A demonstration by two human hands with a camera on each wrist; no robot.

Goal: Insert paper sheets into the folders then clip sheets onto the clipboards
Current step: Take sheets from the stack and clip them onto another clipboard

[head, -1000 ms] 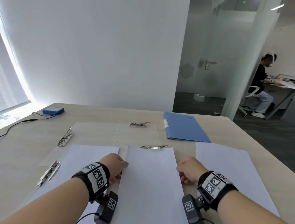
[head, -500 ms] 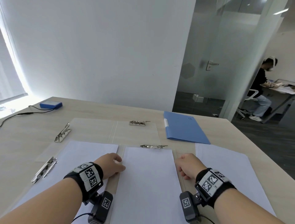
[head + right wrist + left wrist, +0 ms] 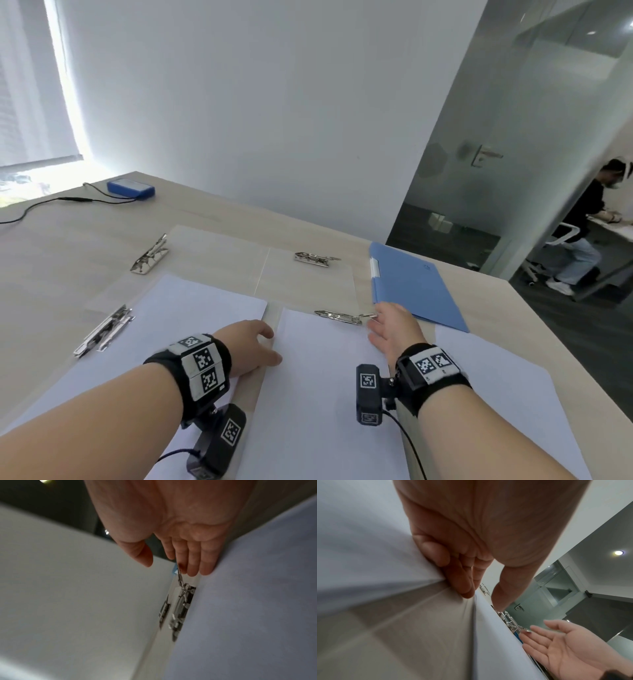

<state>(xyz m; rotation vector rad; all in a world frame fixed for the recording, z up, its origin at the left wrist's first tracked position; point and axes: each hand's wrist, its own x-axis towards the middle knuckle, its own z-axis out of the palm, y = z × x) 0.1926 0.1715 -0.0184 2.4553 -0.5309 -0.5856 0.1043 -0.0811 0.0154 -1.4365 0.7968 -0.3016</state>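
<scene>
Kept the left hand [image 3: 251,346] low at the left edge of the middle sheet [image 3: 329,394], fingers curled, tips down by the bare strip of clipboard [image 3: 270,342] beside it, thumb stretched over the paper; probably to hold sheet and board from sliding during work on the clip. Could not tell from the left wrist view whether merely pressing there or nipping a paper edge

Stretched the right hand [image 3: 394,329] forward with fingers straight and slightly spread, palm down, one fingertip touching the free end of the clip lever [image 3: 179,573] at the top of that board; judged a reach to lift the lever and open the clip [image 3: 339,317] for the sheet. Gripped nothing yet

Lay flat on the board, the middle sheet, top edge just short of the clip and seemingly not under it; likely needing a short push upward once opened

Left beside it, for later turns by the look of it: another sheet [image 3: 191,308] on the left near its own clip [image 3: 104,330], a third sheet [image 3: 496,387] on the right, and the blue folder [image 3: 418,287] closed just beyond the right hand
</scene>
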